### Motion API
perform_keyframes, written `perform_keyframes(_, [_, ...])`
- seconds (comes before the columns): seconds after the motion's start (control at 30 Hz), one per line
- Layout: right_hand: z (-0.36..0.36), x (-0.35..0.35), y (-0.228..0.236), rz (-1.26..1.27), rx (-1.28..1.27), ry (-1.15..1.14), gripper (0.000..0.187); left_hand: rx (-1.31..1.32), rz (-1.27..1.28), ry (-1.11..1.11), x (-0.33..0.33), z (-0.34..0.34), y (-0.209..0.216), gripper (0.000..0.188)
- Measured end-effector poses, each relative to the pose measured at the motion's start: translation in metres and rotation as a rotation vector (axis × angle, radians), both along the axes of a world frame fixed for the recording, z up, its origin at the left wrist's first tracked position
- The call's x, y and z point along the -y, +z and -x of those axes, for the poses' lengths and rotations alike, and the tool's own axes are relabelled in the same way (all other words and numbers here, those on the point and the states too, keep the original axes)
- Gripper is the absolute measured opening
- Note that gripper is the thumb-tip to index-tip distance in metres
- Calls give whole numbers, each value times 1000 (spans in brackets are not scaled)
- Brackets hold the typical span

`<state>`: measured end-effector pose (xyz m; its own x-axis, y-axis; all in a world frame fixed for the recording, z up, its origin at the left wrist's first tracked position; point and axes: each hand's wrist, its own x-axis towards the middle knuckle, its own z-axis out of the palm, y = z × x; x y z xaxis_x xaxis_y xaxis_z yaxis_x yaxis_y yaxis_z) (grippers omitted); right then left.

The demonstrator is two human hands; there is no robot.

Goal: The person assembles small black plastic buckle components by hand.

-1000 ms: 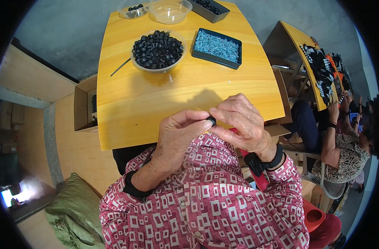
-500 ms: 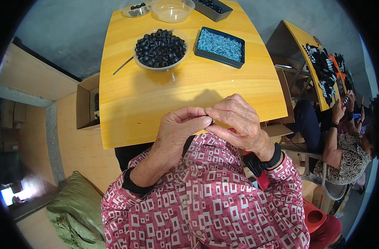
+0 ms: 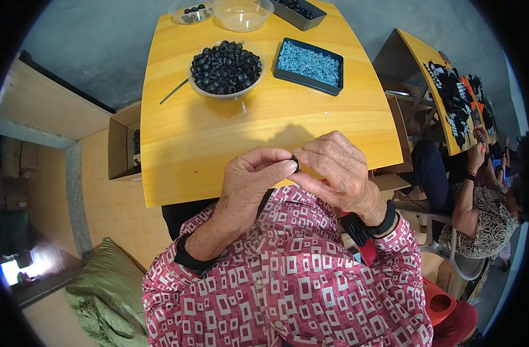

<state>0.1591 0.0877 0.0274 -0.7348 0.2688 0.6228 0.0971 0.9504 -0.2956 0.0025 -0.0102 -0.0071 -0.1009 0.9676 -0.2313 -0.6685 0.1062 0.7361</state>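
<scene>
Above my lap, at the table's near edge, my left hand (image 3: 244,179) pinches a small round black part (image 3: 295,164) between thumb and forefinger. My right hand (image 3: 337,173) meets it from the other side, thumb and fingers closed close to the part. Whatever the right fingertips hold is too small or hidden to make out. Farther off on the table, a clear bowl (image 3: 230,96) is heaped with black, hollow, cap-like parts (image 3: 225,66). To its right lies a dark tray (image 3: 305,85) full of tiny shiny bluish pieces (image 3: 308,63).
A thin dark rod (image 3: 173,92) lies left of the bowl on the yellow table (image 3: 177,156). Two clear bowls (image 3: 241,24) and a grey bin (image 3: 302,18) stand at the far edge. A cardboard box (image 3: 121,150) is at left; another person (image 3: 478,220) sits at right.
My fingertips have drawn slightly apart, the right hand shifting a little to the right, so more of the black part shows. The left hand keeps its pinch.
</scene>
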Motion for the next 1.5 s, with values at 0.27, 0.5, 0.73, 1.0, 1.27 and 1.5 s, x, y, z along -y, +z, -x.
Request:
perform_keyframes(0.27, [-1,-3,4,-36,76,86,33,-54,27,-72,1,5,-8,17])
perform_keyframes(0.5, [0,-1,4,-62,126,33,34,-71,76,-48,0,4,-7,16])
perform_keyframes(0.73, [0,0,12,-131,232,6,31,-72,66,-45,1,3,-5,16])
perform_keyframes(1.0, [3,-6,11,-191,291,93,20,-158,27,-64,0,3,-12,19])
perform_keyframes(1.27, [7,-6,5,-305,267,132,18,-68,2,-147,1,12,-13,22])
perform_keyframes(1.5, [7,-2,-3,-286,179,78,21,-130,-8,-94,1,12,-7,20])
